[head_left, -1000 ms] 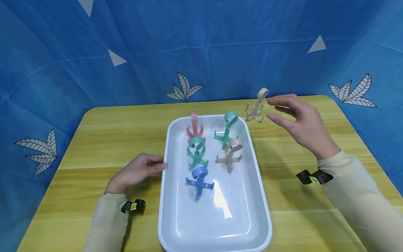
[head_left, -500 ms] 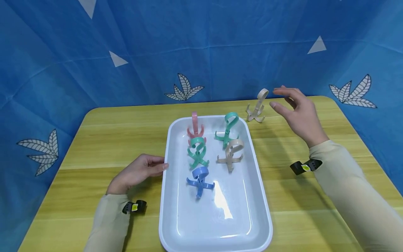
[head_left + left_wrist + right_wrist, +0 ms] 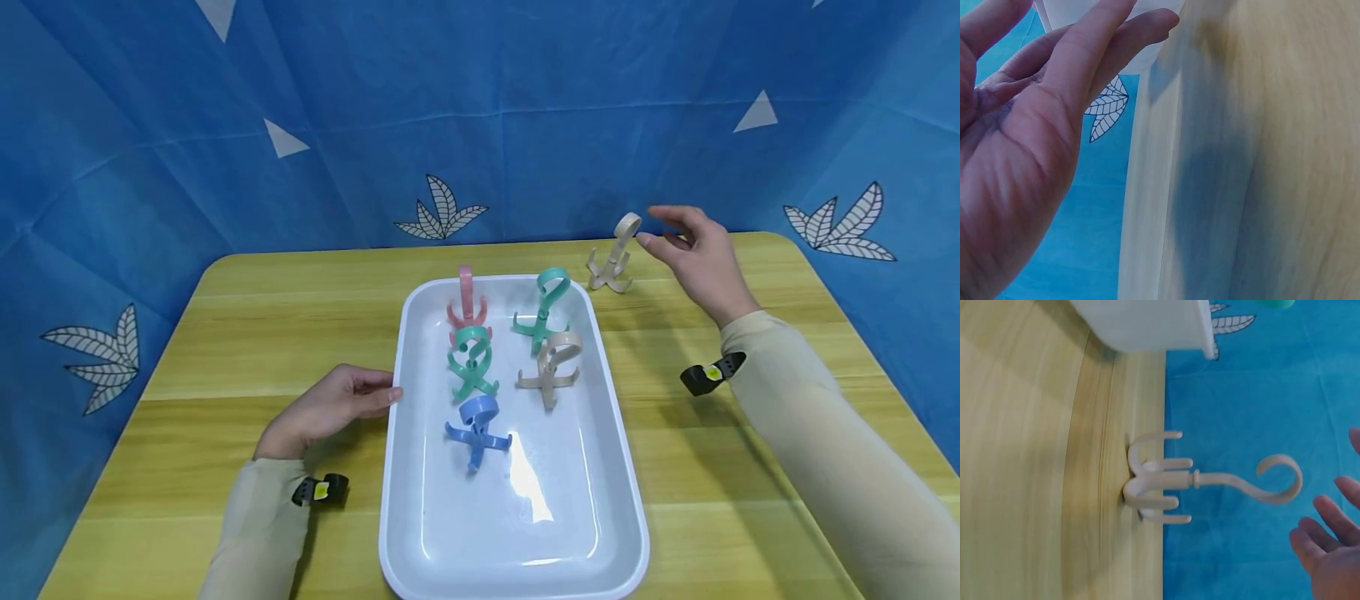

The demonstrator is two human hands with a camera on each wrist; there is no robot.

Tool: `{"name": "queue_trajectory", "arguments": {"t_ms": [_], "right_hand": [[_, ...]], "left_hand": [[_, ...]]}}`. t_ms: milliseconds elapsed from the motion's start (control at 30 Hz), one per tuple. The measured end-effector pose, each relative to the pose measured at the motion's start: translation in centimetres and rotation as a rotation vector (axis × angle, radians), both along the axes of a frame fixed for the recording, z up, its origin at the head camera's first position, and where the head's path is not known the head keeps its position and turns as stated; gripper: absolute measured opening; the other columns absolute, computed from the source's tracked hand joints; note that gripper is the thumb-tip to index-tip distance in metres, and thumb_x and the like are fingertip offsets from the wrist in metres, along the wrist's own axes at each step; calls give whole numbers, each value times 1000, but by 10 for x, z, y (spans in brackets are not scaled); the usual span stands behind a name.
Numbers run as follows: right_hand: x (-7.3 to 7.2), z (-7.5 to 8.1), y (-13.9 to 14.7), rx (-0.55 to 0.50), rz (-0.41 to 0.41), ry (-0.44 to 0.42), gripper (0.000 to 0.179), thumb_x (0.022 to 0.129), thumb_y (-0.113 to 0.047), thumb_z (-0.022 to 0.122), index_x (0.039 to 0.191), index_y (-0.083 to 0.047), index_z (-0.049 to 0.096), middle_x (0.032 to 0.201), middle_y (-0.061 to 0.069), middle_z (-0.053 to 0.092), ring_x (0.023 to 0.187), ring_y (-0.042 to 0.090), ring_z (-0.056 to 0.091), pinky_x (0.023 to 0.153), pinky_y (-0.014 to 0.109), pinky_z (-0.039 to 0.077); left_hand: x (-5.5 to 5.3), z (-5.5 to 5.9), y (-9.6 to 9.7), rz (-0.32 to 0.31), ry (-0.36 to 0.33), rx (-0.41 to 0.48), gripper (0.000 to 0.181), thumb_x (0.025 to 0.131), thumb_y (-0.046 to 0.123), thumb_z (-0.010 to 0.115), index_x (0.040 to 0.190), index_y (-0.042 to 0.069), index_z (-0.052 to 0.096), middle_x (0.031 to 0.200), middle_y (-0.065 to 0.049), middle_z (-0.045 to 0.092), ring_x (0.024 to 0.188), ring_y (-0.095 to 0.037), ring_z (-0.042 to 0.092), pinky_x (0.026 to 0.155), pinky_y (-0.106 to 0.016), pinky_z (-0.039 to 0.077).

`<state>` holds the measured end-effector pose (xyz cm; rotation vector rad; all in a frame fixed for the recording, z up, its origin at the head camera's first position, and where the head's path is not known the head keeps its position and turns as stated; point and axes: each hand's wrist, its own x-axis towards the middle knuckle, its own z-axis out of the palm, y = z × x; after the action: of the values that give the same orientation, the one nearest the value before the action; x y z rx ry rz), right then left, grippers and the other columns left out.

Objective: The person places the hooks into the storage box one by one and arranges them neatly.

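Observation:
My right hand (image 3: 697, 258) is raised at the back right, thumb and fingers apart with nothing between them. Its fingertips are close beside the curled top of a beige rotating hanger hook (image 3: 616, 258), upright on the table. The right wrist view shows this hook (image 3: 1160, 479) with several upturned prongs, and a gap to the fingers. On the left, my left hand (image 3: 333, 408) holds the rim of a white tray (image 3: 465, 533), thumb over the edge. Inside the tray stand a pink hook (image 3: 467, 304), two green hooks, one nearer (image 3: 471, 367), a beige hook (image 3: 548, 375) and a blue hook (image 3: 477, 429).
The tray lies lengthwise on a wood-grain table (image 3: 270, 333). A blue patterned cloth (image 3: 480, 67) hangs behind the table's back edge and down both sides. Black straps (image 3: 321, 491) with small devices sit on both wrists.
My right hand first drew back a little from the standing beige hook and then came in closer to its top again. The left hand and the tray stay in place.

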<state>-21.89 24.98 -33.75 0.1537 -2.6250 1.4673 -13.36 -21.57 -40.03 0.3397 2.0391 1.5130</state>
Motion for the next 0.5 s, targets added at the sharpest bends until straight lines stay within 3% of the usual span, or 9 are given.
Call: {"name": "queue_trajectory", "arguments": {"t_ms": [200,500], "right_hand": [[-15,-6,0,62,39,-43,60,98,-37,62,149,-12,43,153,8,32,145,25,20,118,42,20],[-25,-11,-5,53,9,-63,67,98,-40,61,153,-12,35,154,8,30,144,25,25,116,39,26]], "left_hand": [[-1,0,0,-3,6,-3,45,98,24,63,130,-8,59,121,-18,65,110,-27,64,94,-42,52],[0,-1,0,-4,13,-23,45,98,25,64,130,-7,60,119,-16,66,109,-27,64,95,-43,51]]}}
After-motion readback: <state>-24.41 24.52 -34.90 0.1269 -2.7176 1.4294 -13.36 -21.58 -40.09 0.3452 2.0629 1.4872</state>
